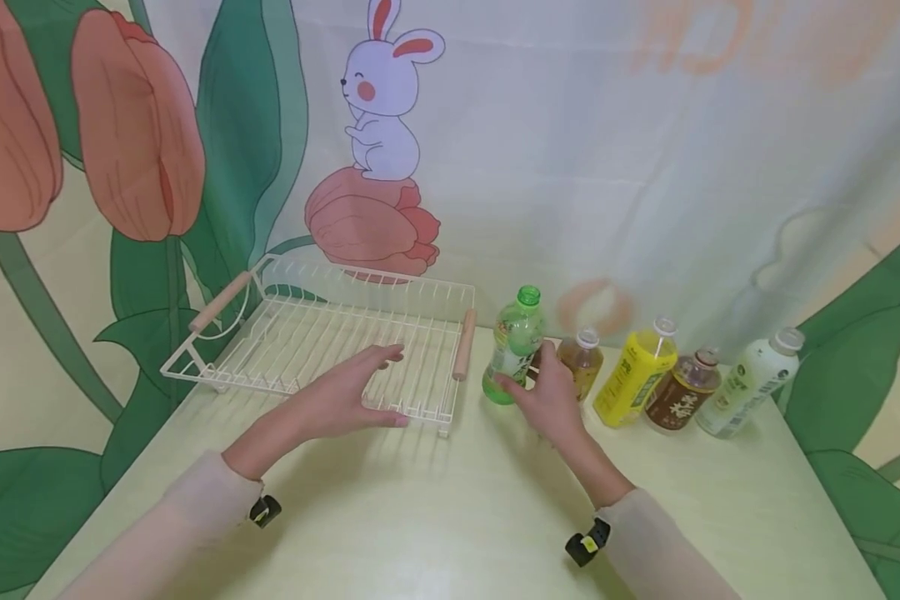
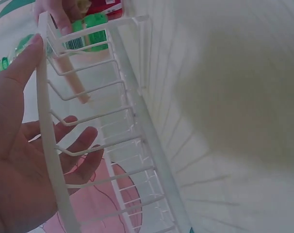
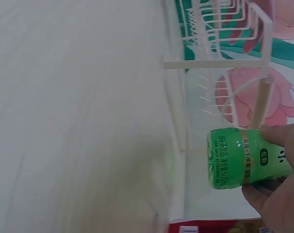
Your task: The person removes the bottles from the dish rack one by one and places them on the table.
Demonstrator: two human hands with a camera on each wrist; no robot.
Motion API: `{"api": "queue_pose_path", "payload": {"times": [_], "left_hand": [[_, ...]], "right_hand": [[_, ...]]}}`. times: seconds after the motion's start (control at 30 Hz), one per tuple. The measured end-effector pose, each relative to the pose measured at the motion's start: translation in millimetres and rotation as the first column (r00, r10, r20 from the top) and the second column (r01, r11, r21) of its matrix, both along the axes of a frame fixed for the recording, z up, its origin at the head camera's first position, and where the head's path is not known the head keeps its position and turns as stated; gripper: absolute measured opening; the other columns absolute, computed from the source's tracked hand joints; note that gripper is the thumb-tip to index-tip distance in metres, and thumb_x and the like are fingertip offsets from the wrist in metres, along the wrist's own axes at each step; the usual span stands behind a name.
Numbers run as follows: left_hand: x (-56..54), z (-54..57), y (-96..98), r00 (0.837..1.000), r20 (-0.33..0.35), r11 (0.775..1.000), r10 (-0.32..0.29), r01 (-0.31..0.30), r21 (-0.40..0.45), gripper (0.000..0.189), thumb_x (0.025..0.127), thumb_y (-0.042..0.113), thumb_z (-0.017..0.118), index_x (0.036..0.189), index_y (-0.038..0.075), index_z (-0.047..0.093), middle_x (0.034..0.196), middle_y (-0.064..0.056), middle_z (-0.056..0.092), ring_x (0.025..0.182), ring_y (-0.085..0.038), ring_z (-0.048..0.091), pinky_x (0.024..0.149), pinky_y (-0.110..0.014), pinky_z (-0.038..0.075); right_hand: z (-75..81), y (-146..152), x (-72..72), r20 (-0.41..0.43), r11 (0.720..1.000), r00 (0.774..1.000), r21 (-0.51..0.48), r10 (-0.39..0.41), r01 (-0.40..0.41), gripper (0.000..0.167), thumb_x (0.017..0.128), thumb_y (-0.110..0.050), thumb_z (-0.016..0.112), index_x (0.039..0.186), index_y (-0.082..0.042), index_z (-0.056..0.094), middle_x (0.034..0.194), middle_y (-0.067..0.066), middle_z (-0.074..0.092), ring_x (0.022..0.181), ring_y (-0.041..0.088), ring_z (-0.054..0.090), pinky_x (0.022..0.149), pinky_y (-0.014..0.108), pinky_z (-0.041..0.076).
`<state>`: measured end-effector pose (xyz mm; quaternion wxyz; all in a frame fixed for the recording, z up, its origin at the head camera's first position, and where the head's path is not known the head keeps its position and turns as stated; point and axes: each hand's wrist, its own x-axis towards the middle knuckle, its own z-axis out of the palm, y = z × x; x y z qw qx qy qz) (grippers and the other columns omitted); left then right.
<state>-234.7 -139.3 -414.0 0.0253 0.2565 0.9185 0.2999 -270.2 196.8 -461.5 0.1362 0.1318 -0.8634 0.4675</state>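
My right hand [image 1: 555, 392] grips a green plastic bottle [image 1: 516, 346] round its labelled middle, thumb on the near side. The bottle leans a little, just right of a white wire rack [image 1: 330, 392]. In the right wrist view its green label [image 3: 234, 158] shows printed text, and the fingers wrap its upper part. My left hand [image 1: 337, 396] is over the front right part of the rack, fingers spread and thumb apart, with nothing between them. In the left wrist view the thumb lies at the rack's top rail [image 2: 47, 131] and the fingers show behind the wires.
Right of the green bottle stand an amber bottle [image 1: 587, 354], a yellow bottle [image 1: 633, 379], a brown-labelled bottle [image 1: 681, 392] and a pale bottle [image 1: 750, 383]. The rack has wooden handles [image 1: 465, 344] at both ends. A printed curtain [image 1: 540, 167] hangs behind the pale table [image 1: 435, 517].
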Motion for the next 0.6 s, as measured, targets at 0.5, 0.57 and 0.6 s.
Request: {"api": "queue_pose_path", "payload": {"times": [0.5, 0.57, 0.6], "left_hand": [[6.1, -16.2, 1.8, 0.995, -0.082, 0.979, -0.047, 0.030, -0.200, 0.064, 0.088, 0.066, 0.077, 0.137, 0.026, 0.069, 0.125, 0.011, 0.072, 0.110, -0.011, 0.068, 0.092, -0.040, 0.056], [6.4, -17.4, 2.4, 0.993, -0.106, 0.974, -0.047, 0.022, -0.225, 0.062, 0.088, 0.067, 0.076, 0.135, 0.028, 0.070, 0.122, 0.013, 0.072, 0.107, -0.008, 0.068, 0.089, -0.038, 0.056], [6.3, -18.0, 2.7, 0.992, -0.119, 0.972, -0.047, 0.017, -0.236, 0.061, 0.088, 0.067, 0.076, 0.134, 0.029, 0.071, 0.120, 0.013, 0.073, 0.105, -0.007, 0.068, 0.088, -0.037, 0.057]], "right_hand": [[-29.7, -9, -17.5, 0.100, 0.998, 0.994, 0.062, -0.036, 0.030, 0.067, 0.092, -0.023, 0.086, 0.138, -0.001, 0.044, 0.137, 0.023, 0.063, 0.129, 0.038, 0.063, 0.105, 0.052, 0.054], [-31.3, -9, -16.8, 0.115, 0.998, 0.993, 0.060, -0.039, 0.032, 0.067, 0.092, -0.024, 0.086, 0.138, -0.001, 0.043, 0.138, 0.023, 0.063, 0.130, 0.038, 0.062, 0.106, 0.051, 0.053], [-31.9, -9, -16.5, 0.117, 0.998, 0.992, 0.059, -0.037, 0.030, 0.067, 0.092, -0.024, 0.086, 0.139, -0.001, 0.043, 0.139, 0.023, 0.062, 0.131, 0.038, 0.062, 0.106, 0.051, 0.053]]}}
